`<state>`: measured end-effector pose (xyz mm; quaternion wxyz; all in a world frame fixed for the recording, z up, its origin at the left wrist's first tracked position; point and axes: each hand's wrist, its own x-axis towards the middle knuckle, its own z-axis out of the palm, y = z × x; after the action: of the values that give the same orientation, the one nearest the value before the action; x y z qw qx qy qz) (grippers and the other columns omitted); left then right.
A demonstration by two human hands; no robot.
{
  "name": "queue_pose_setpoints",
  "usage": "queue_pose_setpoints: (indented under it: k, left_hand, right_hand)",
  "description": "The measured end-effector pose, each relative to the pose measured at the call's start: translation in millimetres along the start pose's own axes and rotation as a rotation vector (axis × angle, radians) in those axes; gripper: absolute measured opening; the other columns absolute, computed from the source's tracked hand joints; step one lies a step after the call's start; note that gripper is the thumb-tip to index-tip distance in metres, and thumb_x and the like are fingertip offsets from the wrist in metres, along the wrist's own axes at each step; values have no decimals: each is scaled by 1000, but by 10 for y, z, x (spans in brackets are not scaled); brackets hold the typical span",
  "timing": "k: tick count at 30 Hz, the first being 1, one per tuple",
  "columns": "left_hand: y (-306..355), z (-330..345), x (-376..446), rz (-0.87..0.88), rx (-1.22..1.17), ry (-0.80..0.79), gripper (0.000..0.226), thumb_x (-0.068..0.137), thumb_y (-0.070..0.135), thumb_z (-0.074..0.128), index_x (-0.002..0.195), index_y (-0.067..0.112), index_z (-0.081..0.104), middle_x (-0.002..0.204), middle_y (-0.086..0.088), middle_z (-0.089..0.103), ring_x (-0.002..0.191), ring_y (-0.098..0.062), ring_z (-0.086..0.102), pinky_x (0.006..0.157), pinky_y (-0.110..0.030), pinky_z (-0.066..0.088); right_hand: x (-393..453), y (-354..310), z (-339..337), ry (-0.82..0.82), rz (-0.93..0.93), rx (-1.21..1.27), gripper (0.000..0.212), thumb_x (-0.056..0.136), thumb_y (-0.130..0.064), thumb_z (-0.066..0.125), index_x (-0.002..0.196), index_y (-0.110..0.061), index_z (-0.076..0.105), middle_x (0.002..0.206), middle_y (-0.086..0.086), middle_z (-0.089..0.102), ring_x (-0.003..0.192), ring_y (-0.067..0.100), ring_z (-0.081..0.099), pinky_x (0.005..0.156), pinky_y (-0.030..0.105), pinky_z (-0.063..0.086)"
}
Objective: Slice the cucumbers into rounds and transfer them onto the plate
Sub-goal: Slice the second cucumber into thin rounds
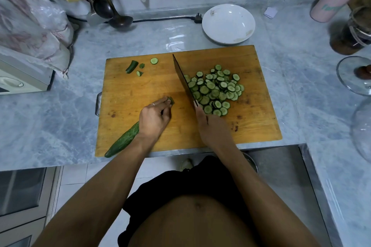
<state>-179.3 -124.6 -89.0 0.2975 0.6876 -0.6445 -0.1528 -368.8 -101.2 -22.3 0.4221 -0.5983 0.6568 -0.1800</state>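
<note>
On the wooden cutting board [152, 86], my left hand [154, 116] pinches a small cucumber end piece [171, 100] with its fingertips. A whole cucumber [122, 140] lies under that wrist, reaching to the board's front left corner. My right hand [210, 126] grips the handle of a cleaver [183, 80], whose blade stands on edge against a heap of several cucumber rounds [215, 90]. A cut stem end [131, 66], small scraps [140, 73] and one loose round [154, 60] lie at the board's far left. The white plate [228, 24] sits behind the board with no slices on it.
A power plug and cable [197, 18] run along the wall left of the plate. A ladle [118, 19] and plastic bags [40, 26] stand at the back left. Bottles [331, 0], a jar [349, 36] and a glass lid [357, 75] are at the right. A sink [281, 166] lies below the board.
</note>
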Motion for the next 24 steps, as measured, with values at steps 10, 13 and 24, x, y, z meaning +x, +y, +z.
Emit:
queue_pose_setpoints:
  k: [10, 13, 24]
  left_hand:
    - [30, -80, -30, -8, 88, -2, 22, 86, 22, 63, 102, 17, 78, 114, -1, 72, 99, -19, 70, 78, -32, 58]
    - [54, -76, -31, -26, 98, -2, 24, 86, 21, 61, 102, 17, 78, 114, -1, 71, 95, -21, 71, 78, -28, 55]
    - [74, -95, -18, -48, 118, -4, 22, 83, 9, 63, 96, 17, 79, 110, 1, 73, 89, -22, 71, 68, -24, 52]
  right_hand:
    - [-267, -164, 67, -155, -87, -81, 65, 103, -52, 26, 57, -12, 46, 55, 2, 49, 54, 16, 48, 59, 30, 29]
    - [-277, -155, 74, -131, -107, -62, 65, 104, -51, 27, 56, -10, 45, 54, 3, 49, 52, 14, 48, 58, 30, 28]
    - [-298, -192, 58, -165, -148, -93, 67, 105, -49, 26, 58, -6, 49, 58, 12, 55, 62, 27, 56, 59, 34, 32]
